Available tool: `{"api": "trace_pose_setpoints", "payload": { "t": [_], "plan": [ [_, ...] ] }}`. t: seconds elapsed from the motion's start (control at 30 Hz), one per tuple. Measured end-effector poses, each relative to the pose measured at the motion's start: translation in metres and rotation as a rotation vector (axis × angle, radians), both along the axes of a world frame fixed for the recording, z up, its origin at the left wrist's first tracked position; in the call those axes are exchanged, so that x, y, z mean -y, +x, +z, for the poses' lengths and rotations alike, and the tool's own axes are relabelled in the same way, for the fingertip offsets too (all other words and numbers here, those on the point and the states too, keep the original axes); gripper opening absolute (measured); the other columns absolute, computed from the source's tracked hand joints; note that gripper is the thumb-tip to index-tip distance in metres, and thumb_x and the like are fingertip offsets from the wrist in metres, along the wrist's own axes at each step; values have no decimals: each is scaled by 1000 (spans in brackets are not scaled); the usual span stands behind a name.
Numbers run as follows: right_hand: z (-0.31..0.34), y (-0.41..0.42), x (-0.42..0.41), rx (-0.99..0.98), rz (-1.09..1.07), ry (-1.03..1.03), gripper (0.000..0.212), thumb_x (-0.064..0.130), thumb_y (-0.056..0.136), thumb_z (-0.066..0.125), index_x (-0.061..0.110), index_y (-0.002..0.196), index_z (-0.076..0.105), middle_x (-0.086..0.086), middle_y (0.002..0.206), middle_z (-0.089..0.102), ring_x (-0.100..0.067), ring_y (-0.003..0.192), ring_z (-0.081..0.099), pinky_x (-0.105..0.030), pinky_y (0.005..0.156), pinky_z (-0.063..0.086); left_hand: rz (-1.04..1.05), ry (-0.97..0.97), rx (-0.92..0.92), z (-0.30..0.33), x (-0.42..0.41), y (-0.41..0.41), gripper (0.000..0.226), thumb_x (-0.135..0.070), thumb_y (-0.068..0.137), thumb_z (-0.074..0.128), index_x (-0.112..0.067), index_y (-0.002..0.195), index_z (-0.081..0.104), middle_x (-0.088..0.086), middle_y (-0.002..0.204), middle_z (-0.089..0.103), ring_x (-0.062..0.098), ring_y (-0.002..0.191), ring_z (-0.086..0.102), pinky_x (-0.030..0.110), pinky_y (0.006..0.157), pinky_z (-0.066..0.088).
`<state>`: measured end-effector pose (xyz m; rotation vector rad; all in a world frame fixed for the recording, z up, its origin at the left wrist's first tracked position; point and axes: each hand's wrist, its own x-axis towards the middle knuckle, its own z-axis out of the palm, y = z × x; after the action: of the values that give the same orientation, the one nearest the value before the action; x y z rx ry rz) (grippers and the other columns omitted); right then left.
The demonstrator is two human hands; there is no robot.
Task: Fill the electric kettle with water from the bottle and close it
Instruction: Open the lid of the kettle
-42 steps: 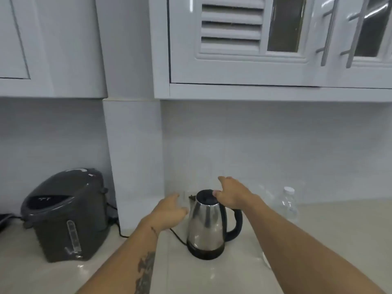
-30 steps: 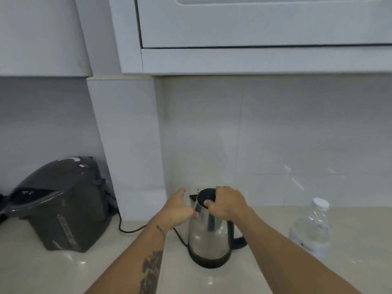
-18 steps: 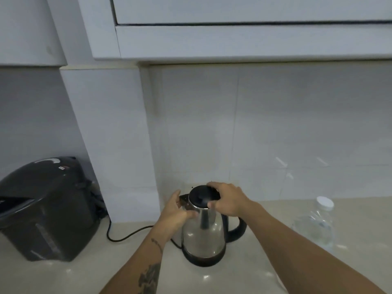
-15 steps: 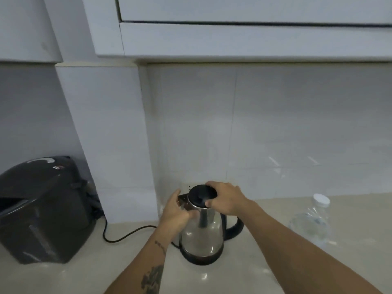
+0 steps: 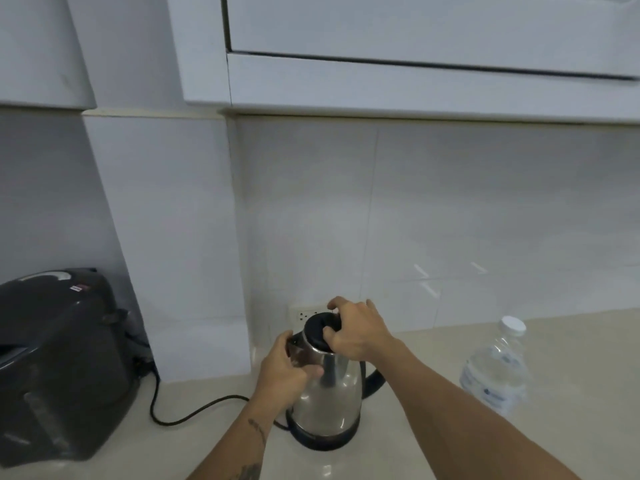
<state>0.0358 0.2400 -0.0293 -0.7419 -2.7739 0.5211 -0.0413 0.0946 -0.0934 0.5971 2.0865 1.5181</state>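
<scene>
A steel electric kettle (image 5: 327,396) with a black base and black handle stands on the pale counter. Its round black lid (image 5: 320,329) sits on top, down on the opening. My right hand (image 5: 356,332) rests over the lid's right side, fingers curled on its rim. My left hand (image 5: 284,370) wraps the kettle's upper left side near the spout. A clear plastic water bottle (image 5: 495,370) with a white cap stands upright to the right, apart from both hands.
A dark grey water dispenser (image 5: 59,362) stands at the left. A black cord (image 5: 187,410) runs across the counter (image 5: 433,344) to the kettle's base. A wall socket (image 5: 304,315) sits just behind the kettle. White cabinets (image 5: 415,57) hang overhead.
My left hand has closed onto the kettle's side and my right hand has settled on the lid. The camera has tilted down and nearer. The bottle has stayed where it stood.
</scene>
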Motion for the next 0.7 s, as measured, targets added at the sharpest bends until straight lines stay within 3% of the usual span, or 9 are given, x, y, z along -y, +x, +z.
{"api": "trace_pose_setpoints", "payload": {
  "t": [0.07,0.13,0.23,0.33,0.47,0.57,0.7],
  "plan": [
    [6,3,-4,-65,-15,-194,47,38,85,57,26,130,49,-5,104,73,-27,100,64,-46,100,50,-8,-3,-9,2,0,-2,78,-13,68,88,-28,133,47,-22,104,59,1,93,56,26,85,42],
    [15,9,-9,-182,-48,-426,34,30,89,58,28,123,52,-6,99,74,-25,93,68,-43,88,58,-19,-8,-27,4,0,-3,74,-15,69,88,-31,128,47,-22,101,58,1,95,56,24,82,41],
    [26,20,-21,-338,-139,-664,22,18,93,57,27,113,61,-8,95,75,-25,89,71,-38,81,58,-29,-24,-46,8,0,-2,71,-15,71,86,-30,128,47,-17,104,58,11,103,55,28,86,42],
    [33,36,-35,-448,-238,-801,23,7,89,58,17,108,68,-10,100,76,-19,88,72,-30,74,52,-47,-38,-63,9,0,-1,75,-15,72,86,-26,134,45,-10,114,57,12,107,51,34,93,42],
    [24,59,-45,-514,-335,-922,21,4,92,58,15,104,70,-1,84,81,-15,79,76,-34,81,51,-50,-58,-76,8,1,0,78,-15,74,85,-23,139,43,-1,128,59,14,110,50,40,99,42],
    [9,71,-47,-567,-386,-1013,28,4,96,49,17,102,73,-7,94,81,-17,81,77,-34,79,53,-40,-64,-93,8,3,2,83,-17,73,86,-23,142,40,1,134,58,18,114,51,44,103,41],
    [-6,80,-46,-639,-428,-1171,37,5,100,37,14,114,70,-9,103,78,-25,96,75,-37,85,56,-34,-70,-93,8,3,3,84,-17,73,87,-24,142,40,0,131,58,13,108,48,43,104,40]
  ]
}}
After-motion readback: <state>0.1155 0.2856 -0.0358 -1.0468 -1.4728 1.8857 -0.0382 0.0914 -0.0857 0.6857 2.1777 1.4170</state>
